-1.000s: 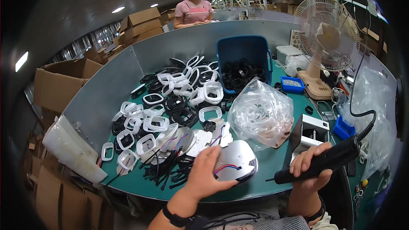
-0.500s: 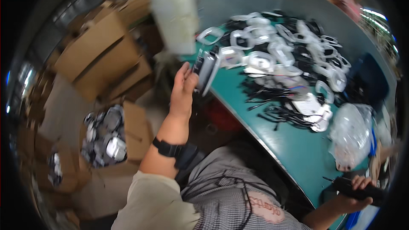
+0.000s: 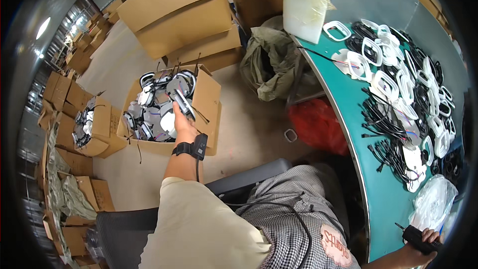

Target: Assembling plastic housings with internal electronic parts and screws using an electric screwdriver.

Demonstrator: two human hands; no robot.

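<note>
My left hand (image 3: 183,123) is stretched out over a cardboard box (image 3: 208,107), fingers closed round a grey-and-white rounded plastic housing (image 3: 181,98). Beneath it, the box holds a heap of similar grey and white housings (image 3: 144,114) with dark cables. At the lower right, my right hand (image 3: 427,243) grips a black electric screwdriver (image 3: 414,234), its thin bit pointing up and left over the green worktable (image 3: 343,224). White rounded frames (image 3: 384,85) and black cable bundles (image 3: 381,124) lie spread across that table.
A second box of parts (image 3: 102,124) stands further left, with large cartons (image 3: 174,15) behind. A draped greenish sack (image 3: 269,62) and a red bag (image 3: 318,124) sit beside the table. A clear plastic bag (image 3: 433,199) lies near the screwdriver. A chair armrest (image 3: 249,177) is beside me.
My left hand has carried the housing leftward from the table edge to over the cardboard box. My view has swung left. The right hand still holds the screwdriver.
</note>
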